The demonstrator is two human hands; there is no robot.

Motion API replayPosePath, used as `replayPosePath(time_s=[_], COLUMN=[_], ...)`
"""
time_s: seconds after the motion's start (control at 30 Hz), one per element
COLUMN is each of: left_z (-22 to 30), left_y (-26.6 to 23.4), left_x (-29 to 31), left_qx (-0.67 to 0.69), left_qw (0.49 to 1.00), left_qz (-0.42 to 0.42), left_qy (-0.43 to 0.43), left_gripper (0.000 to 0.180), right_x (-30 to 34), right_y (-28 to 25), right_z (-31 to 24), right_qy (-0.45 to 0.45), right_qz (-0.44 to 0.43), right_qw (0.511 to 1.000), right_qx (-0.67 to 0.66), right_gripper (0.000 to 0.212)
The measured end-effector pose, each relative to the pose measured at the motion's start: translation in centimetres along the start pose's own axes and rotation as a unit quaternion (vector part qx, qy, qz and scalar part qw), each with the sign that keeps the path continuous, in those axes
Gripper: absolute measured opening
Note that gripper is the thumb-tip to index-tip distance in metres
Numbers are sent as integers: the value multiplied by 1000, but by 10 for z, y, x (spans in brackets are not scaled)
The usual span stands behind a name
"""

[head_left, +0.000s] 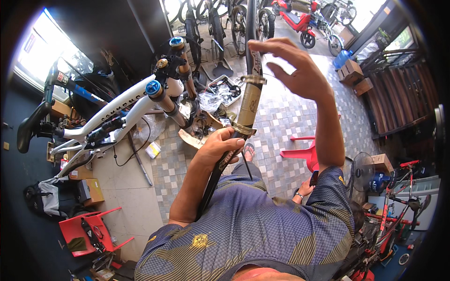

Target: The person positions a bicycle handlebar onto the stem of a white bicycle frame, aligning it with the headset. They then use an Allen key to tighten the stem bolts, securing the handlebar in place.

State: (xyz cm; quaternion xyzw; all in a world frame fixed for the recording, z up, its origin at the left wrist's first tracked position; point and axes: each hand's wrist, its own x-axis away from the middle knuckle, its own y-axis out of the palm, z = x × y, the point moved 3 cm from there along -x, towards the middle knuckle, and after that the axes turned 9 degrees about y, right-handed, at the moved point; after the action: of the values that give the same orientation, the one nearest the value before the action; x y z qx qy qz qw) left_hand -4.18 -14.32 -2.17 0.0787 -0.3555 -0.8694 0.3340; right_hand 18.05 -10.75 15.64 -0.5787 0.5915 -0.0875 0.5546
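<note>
A long, black, slightly curved bar [220, 171] runs from beside my body up past the top edge. Its middle is a gold-tan section [250, 104] with handwritten marks, bounded by a metal ring at either end. Just below the lower ring [244, 129], my left hand [220, 149] is closed round the bar, thumb on top. My right hand [293, 70] is raised beside the upper part, fingers stretched and thumb apart. Its fingertips overlap the bar; whether they touch it, I cannot tell. A thin dark rod [247, 165] hangs near my left hand.
At left stands a white bicycle frame [126, 100] with a blue-capped fork. Small parts fill a tray [225, 91] on the tiled floor. Red chairs [303, 153] [96, 229], a fan [362, 172] and parked bicycles [215, 28] surround me. Another person's hand [305, 189] shows near my right elbow.
</note>
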Motion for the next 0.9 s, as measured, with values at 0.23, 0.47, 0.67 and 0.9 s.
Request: replayPosePath(time_s=[0.23,0.47,0.67,0.9], left_z=[10,12,12,16], left_y=[6,2,4,3], left_x=[3,-2,0,3], left_qx=[42,120,116,-71], left_qw=[999,992,993,996], left_qz=[-2,-39,-25,37], left_qy=[7,14,22,29], left_gripper=[51,49,51,35], right_x=[11,24,28,43], right_y=[-12,15,22,28], right_z=[24,24,25,-3], right_qy=[40,89,86,79], right_qz=[76,-16,-56,-40], right_qw=[996,989,989,996], right_qx=[-22,-116,-108,14], right_gripper=[38,33,44,90])
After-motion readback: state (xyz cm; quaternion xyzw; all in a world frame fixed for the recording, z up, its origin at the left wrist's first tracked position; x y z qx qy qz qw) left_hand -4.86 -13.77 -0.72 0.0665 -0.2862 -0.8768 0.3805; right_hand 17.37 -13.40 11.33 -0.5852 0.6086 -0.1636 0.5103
